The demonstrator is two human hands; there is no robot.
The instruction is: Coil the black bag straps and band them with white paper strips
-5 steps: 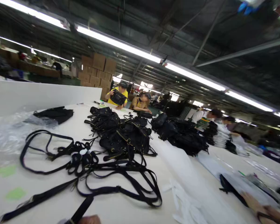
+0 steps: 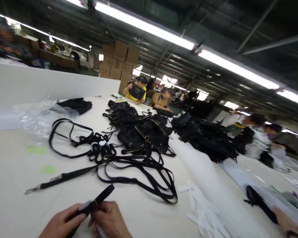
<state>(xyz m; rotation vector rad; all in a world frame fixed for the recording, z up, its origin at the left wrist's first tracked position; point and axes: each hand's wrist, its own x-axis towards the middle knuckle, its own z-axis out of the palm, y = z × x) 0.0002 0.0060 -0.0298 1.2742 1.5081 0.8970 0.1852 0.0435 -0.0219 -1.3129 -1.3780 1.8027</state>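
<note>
Near the bottom edge of the head view, my left hand (image 2: 64, 222) pinches a black webbing strap (image 2: 103, 194) between thumb and fingers. Close beside it, my right hand (image 2: 112, 218) has its fingers closed on the same strap, whose free end points up and to the right. A thin whitish piece shows against the strap at my left fingertips; what it is I cannot tell. Just beyond my hands lie more black straps (image 2: 149, 185), looped and tangled on the white table (image 2: 17, 201). One ends in a metal snap hook (image 2: 32, 189) at the left.
Black bags (image 2: 144, 132) are heaped mid-table, with a second heap (image 2: 208, 138) to the right. Clear plastic (image 2: 39, 122) lies at left, white paper strips (image 2: 203, 211) at right. A co-worker's hand (image 2: 283, 218) touches a black item at far right. Other people sit beyond the bags.
My view has shifted down and left, so the table contents appear farther right and higher. Both my hands now show with the strap; before, only one hand's edge was visible at the bottom.
</note>
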